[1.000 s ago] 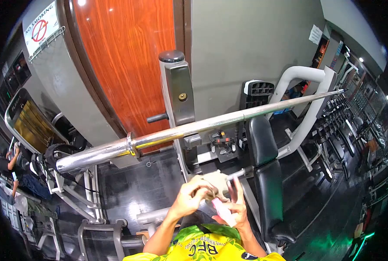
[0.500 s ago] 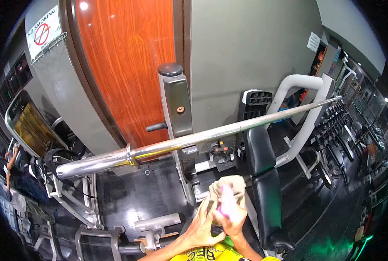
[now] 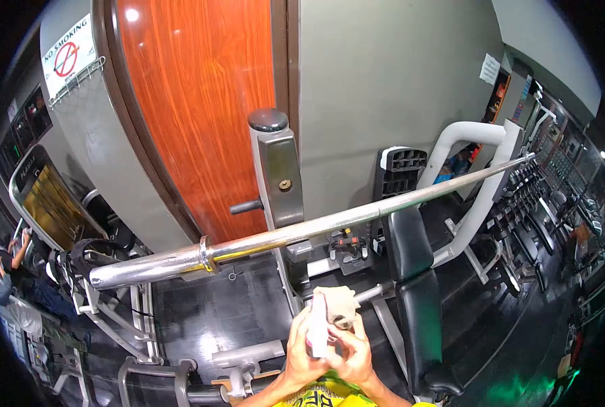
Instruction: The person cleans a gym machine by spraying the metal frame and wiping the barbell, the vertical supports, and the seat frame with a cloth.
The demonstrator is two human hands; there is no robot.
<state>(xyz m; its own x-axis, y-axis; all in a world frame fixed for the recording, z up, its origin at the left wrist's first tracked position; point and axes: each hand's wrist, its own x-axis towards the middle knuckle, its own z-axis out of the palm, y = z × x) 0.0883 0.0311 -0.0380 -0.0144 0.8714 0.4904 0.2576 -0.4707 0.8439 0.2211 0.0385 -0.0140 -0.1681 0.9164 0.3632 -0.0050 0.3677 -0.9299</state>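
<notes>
Low in the middle of the view, both my hands are close together in front of my yellow shirt. My left hand (image 3: 302,349) is wrapped round a slim white bottle (image 3: 319,331) with a touch of pink; blur hides its details. A crumpled beige cloth (image 3: 341,302) rises above my fingers, against the bottle. My right hand (image 3: 351,353) is closed at the cloth's lower edge, its thumb near the bottle. Beyond the hands, a long chrome barbell (image 3: 282,241) crosses the view, apart from them.
A black padded bench (image 3: 418,305) stands right of my hands. Behind the bar are a metal machine post (image 3: 280,176) and a light grey frame (image 3: 475,190). Dumbbell racks (image 3: 523,203) line the right side. Another person (image 3: 14,261) is at far left.
The bottle has passed from my right hand to my left. The cloth and both hands have shifted slightly left and down, and the view has tilted a little.
</notes>
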